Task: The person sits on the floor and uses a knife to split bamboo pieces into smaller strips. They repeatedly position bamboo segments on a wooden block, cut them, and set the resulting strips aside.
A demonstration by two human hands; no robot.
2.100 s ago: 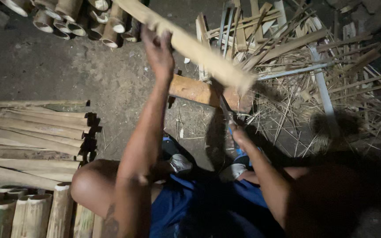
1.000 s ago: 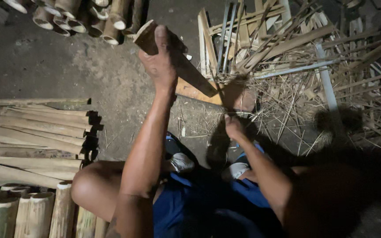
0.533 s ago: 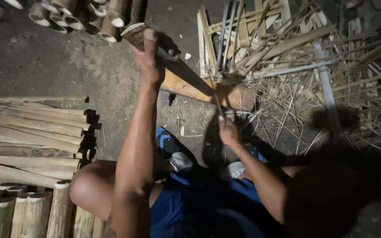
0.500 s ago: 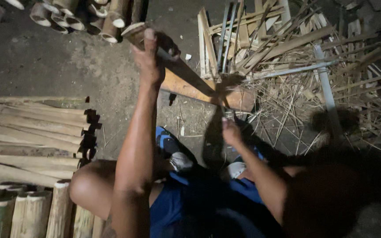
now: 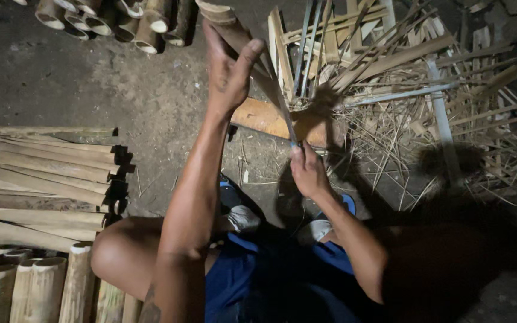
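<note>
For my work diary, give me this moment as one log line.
left hand: grips bamboo piece upright | right hand: holds blade against it | wooden block beneath | split slats stacked left

I work in a rough bamboo workshop on a bare dirt floor (image 5: 121,90), with stacked split slats (image 5: 37,179), cut bamboo tubes (image 5: 109,18) and heaped offcuts (image 5: 426,90) around me.

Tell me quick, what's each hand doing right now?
Left hand: closed around the upper end of the bamboo piece.
Right hand: closed on a blade set into the bamboo.
</note>
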